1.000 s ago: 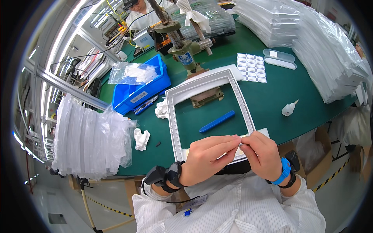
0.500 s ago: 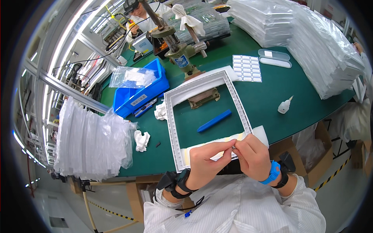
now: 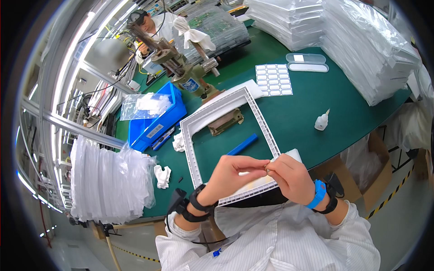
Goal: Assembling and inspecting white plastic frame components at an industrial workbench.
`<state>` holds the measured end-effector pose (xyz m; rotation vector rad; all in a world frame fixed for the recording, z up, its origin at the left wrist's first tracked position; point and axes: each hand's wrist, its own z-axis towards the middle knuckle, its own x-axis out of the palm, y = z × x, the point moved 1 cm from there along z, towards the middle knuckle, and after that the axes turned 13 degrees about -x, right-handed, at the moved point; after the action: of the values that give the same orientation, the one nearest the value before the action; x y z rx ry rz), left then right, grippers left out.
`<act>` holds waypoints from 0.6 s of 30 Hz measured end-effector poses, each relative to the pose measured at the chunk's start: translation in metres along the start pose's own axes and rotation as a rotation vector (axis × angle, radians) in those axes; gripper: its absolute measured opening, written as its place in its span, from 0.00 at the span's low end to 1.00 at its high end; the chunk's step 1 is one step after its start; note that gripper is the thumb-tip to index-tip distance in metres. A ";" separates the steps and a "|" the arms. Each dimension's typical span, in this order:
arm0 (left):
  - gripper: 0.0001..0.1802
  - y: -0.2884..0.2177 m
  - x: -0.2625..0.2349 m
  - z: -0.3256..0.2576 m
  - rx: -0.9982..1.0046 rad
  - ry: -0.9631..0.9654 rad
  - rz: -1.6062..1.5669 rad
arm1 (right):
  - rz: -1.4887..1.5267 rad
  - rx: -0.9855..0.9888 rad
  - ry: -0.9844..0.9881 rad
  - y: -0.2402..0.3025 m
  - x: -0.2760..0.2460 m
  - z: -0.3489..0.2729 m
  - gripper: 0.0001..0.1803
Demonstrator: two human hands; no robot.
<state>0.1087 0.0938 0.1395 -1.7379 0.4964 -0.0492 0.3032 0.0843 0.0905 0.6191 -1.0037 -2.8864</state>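
Observation:
My left hand (image 3: 240, 175) and my right hand (image 3: 291, 177) meet at the fingertips over the near side of a white rectangular plastic frame (image 3: 263, 124). Both are closed in a pinch on something tiny, mostly hidden by the fingers. The frame lies on the green table (image 3: 298, 108), with white foam (image 3: 294, 156) under its near edge and more padding under the far one. Inside its opening lies a blue stick-shaped tool (image 3: 244, 144), partly covered by my left hand. Near the frame's far side, a metal block (image 3: 226, 122) belongs to the base of a hand press (image 3: 190, 79).
Left of the frame are crumpled white tissue (image 3: 162, 176), a blue bin (image 3: 158, 128) and upright plastic-wrapped sheets (image 3: 108, 180). To the right stand a small white dropper bottle (image 3: 322, 121), a label sheet (image 3: 274, 80), a clear case (image 3: 307, 67) and tall bagged stacks (image 3: 361, 49). A co-worker sits beyond.
The view has shifted slightly, so the table things appear moved. My hands stay together in their pinch, and my left hand now covers the near end of the blue stick-shaped tool.

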 end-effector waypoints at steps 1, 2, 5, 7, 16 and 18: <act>0.10 0.002 -0.006 0.008 -0.039 0.062 0.058 | 0.005 0.005 -0.009 -0.005 -0.003 0.001 0.05; 0.10 0.002 -0.009 0.016 -0.074 0.128 0.117 | 0.097 0.038 0.016 -0.010 -0.007 0.002 0.05; 0.07 -0.001 -0.015 0.044 -0.055 0.120 0.077 | 0.234 0.157 -0.015 -0.024 -0.021 0.003 0.06; 0.05 0.003 -0.025 0.069 0.081 0.005 0.224 | 0.256 0.245 -0.133 -0.041 -0.026 -0.002 0.10; 0.08 0.005 -0.030 0.133 0.347 0.093 0.637 | 0.239 0.447 -0.329 -0.098 -0.028 -0.038 0.10; 0.08 0.006 -0.034 0.136 0.327 0.144 0.663 | 0.241 0.452 -0.330 -0.098 -0.028 -0.036 0.10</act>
<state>0.1171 0.2306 0.1104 -1.1915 1.0858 0.2079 0.3530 0.1447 0.0164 0.0100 -1.6655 -2.6055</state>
